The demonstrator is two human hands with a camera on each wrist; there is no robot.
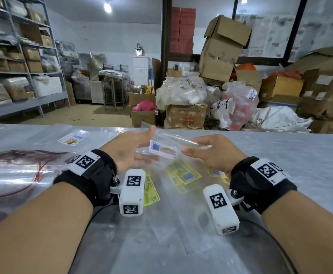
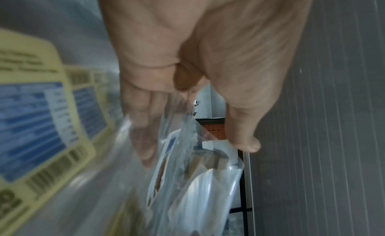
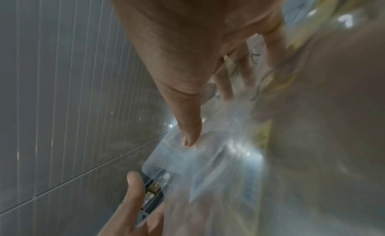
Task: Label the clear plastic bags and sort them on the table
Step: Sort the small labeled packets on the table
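Both hands hold a clear plastic bag (image 1: 173, 140) just above the steel table (image 1: 290, 165). A white label with a blue panel (image 1: 162, 149) is stuck on the bag. My left hand (image 1: 149, 144) lies under the bag's left end with straight fingers (image 2: 143, 140) seen through the plastic, and its thumb (image 2: 248, 140) stands apart. My right hand (image 1: 193, 149) pinches the right end, thumb (image 3: 187, 134) on top and fingers (image 3: 227, 88) beneath. Another labelled bag (image 1: 72, 139) lies flat at the far left.
Several yellow labels (image 1: 184, 176) lie on the table under the hands, one (image 1: 150, 191) by my left wrist. A pile of clear bags with a red string (image 1: 13, 171) is at the left. Beyond the table's far edge (image 1: 240, 130) stand boxes (image 1: 185, 115), sacks and shelving (image 1: 23, 76).
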